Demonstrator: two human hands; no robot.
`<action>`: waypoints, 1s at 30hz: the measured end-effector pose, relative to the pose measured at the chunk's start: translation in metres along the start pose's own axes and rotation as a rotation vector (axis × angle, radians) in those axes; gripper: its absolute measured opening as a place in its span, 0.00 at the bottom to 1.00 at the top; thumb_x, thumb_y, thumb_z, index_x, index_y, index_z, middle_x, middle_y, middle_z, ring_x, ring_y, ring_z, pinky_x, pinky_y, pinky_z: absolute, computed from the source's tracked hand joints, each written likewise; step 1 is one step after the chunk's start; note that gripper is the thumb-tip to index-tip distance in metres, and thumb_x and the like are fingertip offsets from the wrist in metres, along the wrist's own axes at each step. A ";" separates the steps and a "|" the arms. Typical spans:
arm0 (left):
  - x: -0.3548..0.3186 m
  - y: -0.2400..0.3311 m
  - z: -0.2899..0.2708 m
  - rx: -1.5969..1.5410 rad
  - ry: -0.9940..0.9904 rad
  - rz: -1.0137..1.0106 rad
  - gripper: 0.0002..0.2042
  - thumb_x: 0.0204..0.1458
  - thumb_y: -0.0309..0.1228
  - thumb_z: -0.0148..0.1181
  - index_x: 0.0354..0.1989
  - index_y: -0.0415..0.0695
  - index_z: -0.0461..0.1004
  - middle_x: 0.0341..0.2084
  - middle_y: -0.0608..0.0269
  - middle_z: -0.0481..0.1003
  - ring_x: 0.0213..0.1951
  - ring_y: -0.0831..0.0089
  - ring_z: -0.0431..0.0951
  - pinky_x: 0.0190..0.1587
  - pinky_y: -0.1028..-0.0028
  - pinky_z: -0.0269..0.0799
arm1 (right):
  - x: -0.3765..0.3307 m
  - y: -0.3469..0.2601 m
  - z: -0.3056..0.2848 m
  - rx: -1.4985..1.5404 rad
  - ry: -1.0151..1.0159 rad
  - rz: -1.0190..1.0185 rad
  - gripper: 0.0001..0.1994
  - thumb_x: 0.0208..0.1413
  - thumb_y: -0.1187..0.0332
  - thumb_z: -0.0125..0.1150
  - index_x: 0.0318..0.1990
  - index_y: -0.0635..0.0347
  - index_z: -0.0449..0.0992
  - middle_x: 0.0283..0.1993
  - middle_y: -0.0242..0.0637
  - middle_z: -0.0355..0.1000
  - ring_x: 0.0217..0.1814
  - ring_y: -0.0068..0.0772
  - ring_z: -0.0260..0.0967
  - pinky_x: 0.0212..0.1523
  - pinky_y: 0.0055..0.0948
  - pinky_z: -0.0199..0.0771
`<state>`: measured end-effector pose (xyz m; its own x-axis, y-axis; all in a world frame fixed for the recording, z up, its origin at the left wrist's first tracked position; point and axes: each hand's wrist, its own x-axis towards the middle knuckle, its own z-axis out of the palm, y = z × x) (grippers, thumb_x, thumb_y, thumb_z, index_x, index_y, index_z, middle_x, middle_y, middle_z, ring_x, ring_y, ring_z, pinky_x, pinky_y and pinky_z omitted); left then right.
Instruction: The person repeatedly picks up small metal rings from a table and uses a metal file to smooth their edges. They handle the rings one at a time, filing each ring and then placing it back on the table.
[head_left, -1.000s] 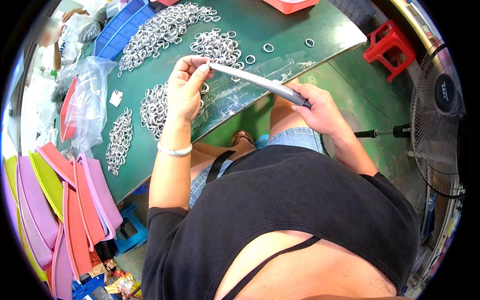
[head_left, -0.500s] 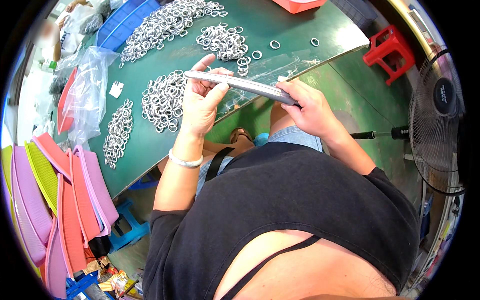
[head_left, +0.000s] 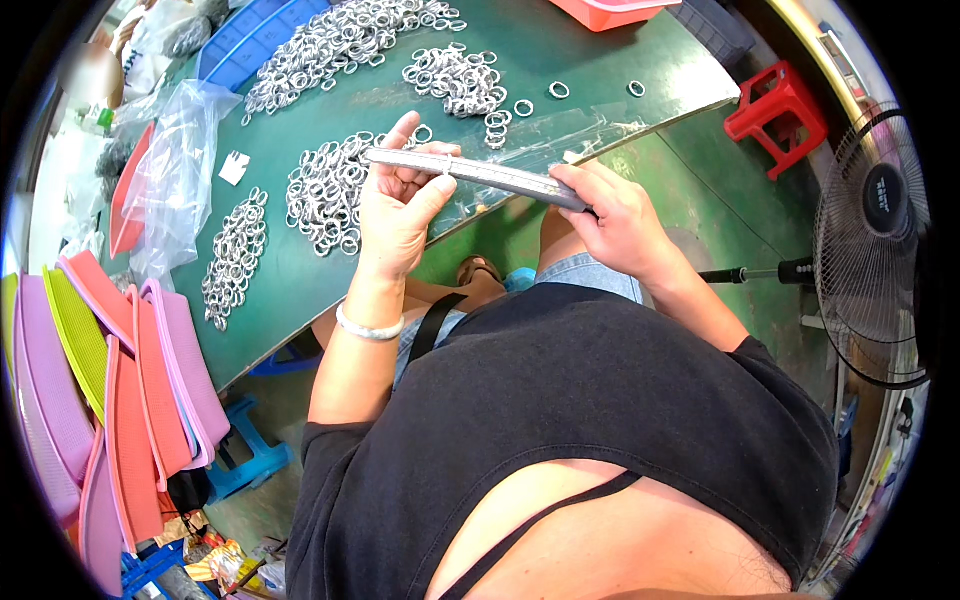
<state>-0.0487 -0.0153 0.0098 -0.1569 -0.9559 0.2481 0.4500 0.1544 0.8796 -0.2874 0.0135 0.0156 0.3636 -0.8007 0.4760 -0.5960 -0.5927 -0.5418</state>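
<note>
A long grey ring mandrel (head_left: 500, 178) with a pale marked strip along it lies crosswise between my hands, above the table's near edge. My right hand (head_left: 610, 205) is closed around its dark right end. At the other end, the thumb and fingers of my left hand (head_left: 405, 205) pinch it, with the index finger raised. A small pale band, perhaps a ring, shows around the mandrel by my left thumb; its details are too small to make out. Behind my left hand lies a pile of silver rings (head_left: 328, 195) on the green table (head_left: 275, 290).
More ring piles (head_left: 455, 80) and a few loose rings lie farther back. A blue crate (head_left: 262, 45), clear plastic bag (head_left: 185, 175) and red tray (head_left: 625, 12) stand around them. Coloured baskets (head_left: 135, 420) lean at left; a red stool (head_left: 777, 115) and a fan (head_left: 870, 240) are at right.
The mandrel has turned slightly in my hands, showing more of its pale marked strip. The view has shifted a little; both hands keep their hold.
</note>
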 end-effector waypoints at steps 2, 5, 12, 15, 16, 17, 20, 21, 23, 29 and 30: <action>-0.001 0.000 -0.002 0.005 0.008 -0.002 0.31 0.46 0.14 0.55 0.61 0.35 0.52 0.41 0.54 0.73 0.45 0.69 0.73 0.52 0.72 0.67 | 0.000 -0.001 0.001 -0.004 0.006 -0.012 0.20 0.40 0.80 0.61 0.46 0.65 0.71 0.35 0.42 0.70 0.34 0.41 0.70 0.33 0.30 0.69; -0.004 -0.001 -0.005 0.016 0.032 0.006 0.31 0.45 0.14 0.56 0.60 0.35 0.53 0.40 0.53 0.73 0.45 0.69 0.74 0.52 0.72 0.67 | 0.001 -0.002 0.003 0.001 0.005 -0.038 0.20 0.41 0.80 0.61 0.46 0.64 0.71 0.35 0.42 0.70 0.34 0.41 0.70 0.33 0.30 0.69; -0.005 0.012 -0.019 -0.130 0.164 0.106 0.27 0.47 0.14 0.54 0.57 0.36 0.55 0.37 0.57 0.73 0.42 0.70 0.74 0.48 0.75 0.70 | 0.000 -0.006 0.004 0.064 -0.046 0.019 0.18 0.42 0.79 0.60 0.45 0.63 0.71 0.35 0.42 0.70 0.34 0.43 0.70 0.33 0.33 0.70; -0.002 0.034 -0.053 -0.005 0.317 0.255 0.23 0.50 0.19 0.55 0.55 0.36 0.59 0.37 0.56 0.73 0.40 0.70 0.74 0.48 0.74 0.69 | -0.003 -0.002 0.001 0.098 -0.049 0.075 0.18 0.42 0.79 0.60 0.45 0.62 0.71 0.34 0.42 0.70 0.33 0.42 0.70 0.33 0.33 0.70; -0.003 0.042 -0.066 0.091 0.365 0.303 0.22 0.50 0.19 0.55 0.54 0.36 0.60 0.37 0.56 0.73 0.40 0.70 0.74 0.47 0.74 0.69 | -0.004 -0.001 0.000 0.111 -0.050 0.097 0.18 0.42 0.79 0.59 0.45 0.63 0.71 0.34 0.42 0.70 0.32 0.42 0.70 0.32 0.32 0.70; -0.007 0.050 -0.079 0.265 0.447 0.308 0.21 0.49 0.19 0.56 0.53 0.36 0.62 0.37 0.57 0.74 0.39 0.72 0.74 0.46 0.75 0.69 | -0.005 0.001 0.001 0.111 -0.039 0.107 0.19 0.41 0.80 0.60 0.45 0.63 0.71 0.33 0.42 0.70 0.31 0.41 0.70 0.32 0.31 0.70; -0.019 0.073 -0.138 1.031 0.685 0.259 0.20 0.47 0.25 0.60 0.50 0.38 0.68 0.34 0.58 0.76 0.38 0.70 0.75 0.44 0.74 0.69 | -0.005 0.007 -0.002 0.077 0.000 0.084 0.19 0.41 0.80 0.60 0.45 0.64 0.71 0.32 0.42 0.70 0.32 0.41 0.70 0.32 0.31 0.69; -0.024 0.080 -0.152 1.270 0.727 0.166 0.20 0.45 0.28 0.61 0.49 0.40 0.69 0.33 0.59 0.76 0.38 0.68 0.75 0.44 0.72 0.69 | -0.005 0.009 -0.002 0.079 0.005 0.092 0.19 0.41 0.80 0.60 0.45 0.64 0.71 0.32 0.42 0.70 0.32 0.41 0.70 0.32 0.31 0.69; -0.030 0.090 -0.169 1.698 0.738 0.002 0.20 0.43 0.34 0.62 0.47 0.43 0.72 0.33 0.61 0.77 0.40 0.62 0.74 0.46 0.67 0.67 | -0.004 0.012 -0.004 0.074 0.019 0.116 0.19 0.40 0.80 0.60 0.45 0.64 0.71 0.32 0.43 0.70 0.32 0.42 0.70 0.33 0.31 0.69; -0.007 0.078 -0.154 1.879 0.477 0.308 0.15 0.44 0.32 0.61 0.42 0.42 0.75 0.37 0.54 0.76 0.41 0.59 0.75 0.46 0.68 0.68 | -0.006 0.024 -0.008 0.033 0.080 0.144 0.20 0.40 0.80 0.60 0.45 0.64 0.71 0.34 0.44 0.70 0.33 0.41 0.70 0.34 0.31 0.69; 0.003 0.074 -0.132 1.731 0.419 0.295 0.13 0.44 0.30 0.61 0.40 0.42 0.76 0.37 0.54 0.76 0.40 0.59 0.75 0.46 0.67 0.68 | -0.006 0.026 -0.008 0.054 0.097 0.162 0.19 0.40 0.80 0.60 0.45 0.64 0.71 0.34 0.44 0.70 0.33 0.41 0.70 0.34 0.31 0.69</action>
<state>0.1000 -0.0395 0.0225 0.0824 -0.8024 0.5911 -0.9537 0.1087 0.2805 -0.3107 0.0038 0.0043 0.1943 -0.8754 0.4427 -0.6011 -0.4629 -0.6514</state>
